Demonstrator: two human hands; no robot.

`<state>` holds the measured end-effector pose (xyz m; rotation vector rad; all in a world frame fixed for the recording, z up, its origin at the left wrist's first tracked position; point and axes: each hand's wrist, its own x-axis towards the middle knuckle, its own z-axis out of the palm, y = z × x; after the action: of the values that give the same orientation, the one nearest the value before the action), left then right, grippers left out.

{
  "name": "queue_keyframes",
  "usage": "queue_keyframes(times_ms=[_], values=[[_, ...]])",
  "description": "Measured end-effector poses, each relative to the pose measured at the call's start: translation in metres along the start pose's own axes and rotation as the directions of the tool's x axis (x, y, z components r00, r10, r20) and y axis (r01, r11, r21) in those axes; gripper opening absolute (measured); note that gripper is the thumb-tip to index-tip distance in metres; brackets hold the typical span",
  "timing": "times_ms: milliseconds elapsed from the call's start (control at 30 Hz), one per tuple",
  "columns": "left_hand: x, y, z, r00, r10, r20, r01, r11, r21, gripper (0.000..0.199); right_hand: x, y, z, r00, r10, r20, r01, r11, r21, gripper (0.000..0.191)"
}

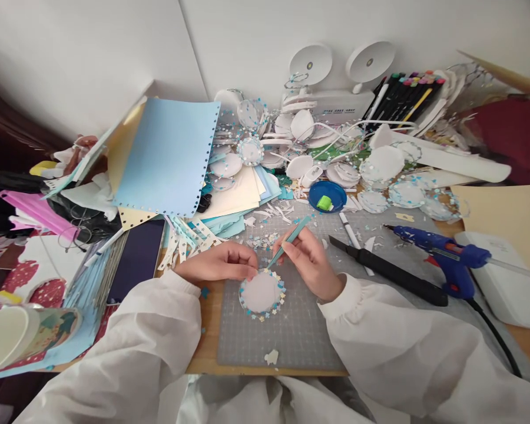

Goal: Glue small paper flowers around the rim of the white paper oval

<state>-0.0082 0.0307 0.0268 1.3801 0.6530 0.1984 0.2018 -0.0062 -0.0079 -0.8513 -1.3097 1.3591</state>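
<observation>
A round white disc [260,292] lies on the grey cutting mat [300,330], ringed with small blue, white and cream star-shaped pieces. My left hand [223,262] is closed at the disc's upper left edge, thumb and fingers pinched on its rim. Teal tweezers [297,229] slant down from my right hand [309,262], which is closed round them. Their tip is at the upper rim of the disc, and whether it grips a piece is too small to tell. Loose small stars [264,240] are scattered just beyond my hands.
Right of my hands lie a black utility knife [393,274] and a blue glue gun [446,247] with its cord. A blue lid [327,196] is ahead. Star-trimmed white discs [382,165] pile up at the back. Punched blue paper [172,156] and a paper cup [26,335] are left.
</observation>
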Motion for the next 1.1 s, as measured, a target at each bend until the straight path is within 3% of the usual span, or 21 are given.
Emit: queue_keyframes(times_ms=[233, 767, 1100], values=[[0.000, 0.000, 0.003, 0.997, -0.022, 0.075, 0.027, 0.998, -0.060, 0.026, 0.003, 0.011, -0.002, 0.999, 0.018, -0.036, -0.015, 0.997, 0.081, 0.018], [-0.001, 0.000, 0.003, 0.998, -0.029, 0.062, 0.031, 0.999, -0.031, 0.030, 0.002, 0.009, -0.002, 1.000, 0.028, -0.011, -0.027, 0.999, 0.047, 0.023], [-0.001, 0.003, 0.007, 0.997, -0.056, 0.049, 0.061, 0.992, -0.111, 0.034, 0.001, 0.006, -0.001, 0.999, 0.000, 0.038, 0.000, 1.000, -0.010, 0.020]])
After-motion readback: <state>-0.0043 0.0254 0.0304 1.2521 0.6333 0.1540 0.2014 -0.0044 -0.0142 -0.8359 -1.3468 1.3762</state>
